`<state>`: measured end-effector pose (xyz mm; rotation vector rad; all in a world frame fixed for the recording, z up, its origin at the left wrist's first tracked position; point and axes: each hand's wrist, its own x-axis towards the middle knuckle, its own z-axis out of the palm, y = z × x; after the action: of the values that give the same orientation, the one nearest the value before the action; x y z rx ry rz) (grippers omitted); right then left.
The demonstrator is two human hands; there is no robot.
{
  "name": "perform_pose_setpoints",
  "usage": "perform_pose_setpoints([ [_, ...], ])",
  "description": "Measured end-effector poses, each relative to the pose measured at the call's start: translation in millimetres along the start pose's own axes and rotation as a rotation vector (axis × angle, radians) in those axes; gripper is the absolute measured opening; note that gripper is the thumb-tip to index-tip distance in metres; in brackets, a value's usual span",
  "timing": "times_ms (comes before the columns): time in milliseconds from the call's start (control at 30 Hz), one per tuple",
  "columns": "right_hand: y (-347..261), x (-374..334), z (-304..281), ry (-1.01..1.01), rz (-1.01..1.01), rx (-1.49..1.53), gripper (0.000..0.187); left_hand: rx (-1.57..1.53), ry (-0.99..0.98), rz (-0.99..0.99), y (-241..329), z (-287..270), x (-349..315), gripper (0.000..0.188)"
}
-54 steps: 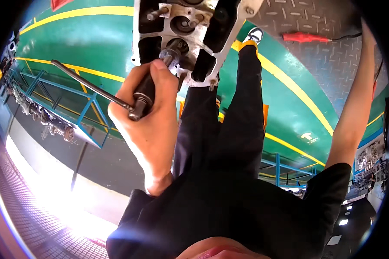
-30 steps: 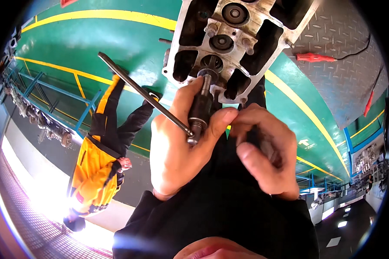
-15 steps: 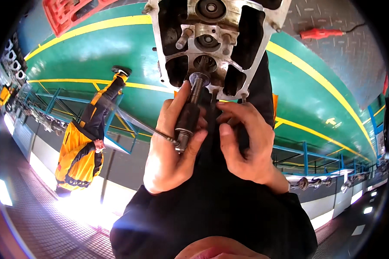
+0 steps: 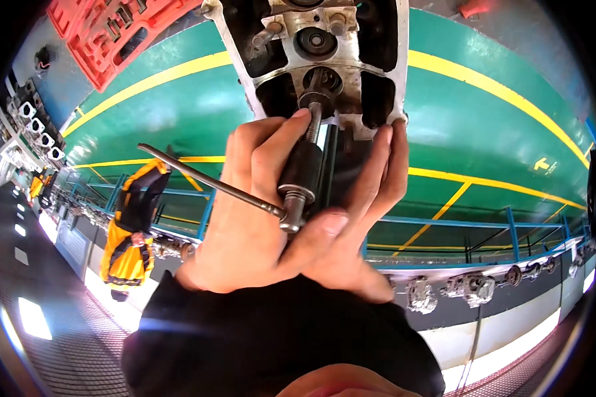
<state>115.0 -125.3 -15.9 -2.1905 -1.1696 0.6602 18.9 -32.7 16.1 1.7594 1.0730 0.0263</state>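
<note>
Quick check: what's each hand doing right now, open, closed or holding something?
Left hand: holding the dark threaded tool.
Right hand: open, at the metal casting's near edge; contact unclear.

A dark metal tool point(image 4: 301, 169) slants up to the nearest round hole of a pale, hollowed engine part point(image 4: 346, 53) — screw thread showing near its top, a thin bar point(image 4: 208, 182) jutting left from its lower end.

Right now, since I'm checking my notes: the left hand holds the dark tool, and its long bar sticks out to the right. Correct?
Wrong side: in the head view, the long bar sticks out to the left. The left hand does hold the dark tool.
</note>
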Motion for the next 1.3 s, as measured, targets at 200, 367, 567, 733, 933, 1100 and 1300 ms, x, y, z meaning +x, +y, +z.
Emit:
perform_pose_setpoints([
  [200, -7, 12, -3, -0.114, 0.105, -0.028, 0.096, -0.162, 0.023, 0.070, -22, 5, -14, 0.098],
  [367, -15, 17, -4, -0.160, 0.075, -0.003, 0.107, -0.476, 0.237, 0.022, -44, 21, -30, 0.069],
  [567, -21, 28, -2, -0.187, 0.035, -0.052, 0.099, -0.637, 0.384, 0.116, -55, 63, -48, 0.084],
  [733, -20, 35, -9, -0.230, 0.025, -0.064, 0.110, -0.767, 0.291, 0.135, -61, 117, -71, 0.088],
  [933, -23, 46, -14, -0.282, 0.021, -0.058, 0.128, -0.824, 0.201, 0.137, -56, 150, -83, 0.085],
  [1100, -21, 52, -17, -0.298, -0.041, -0.187, 0.130, -0.815, 0.182, 0.124, -45, 154, -82, 0.082],
  [1300, -21, 59, -20, -0.293, -0.049, -0.187, 0.110, -0.830, 0.170, 0.118, -39, 155, -81, 0.079],
])
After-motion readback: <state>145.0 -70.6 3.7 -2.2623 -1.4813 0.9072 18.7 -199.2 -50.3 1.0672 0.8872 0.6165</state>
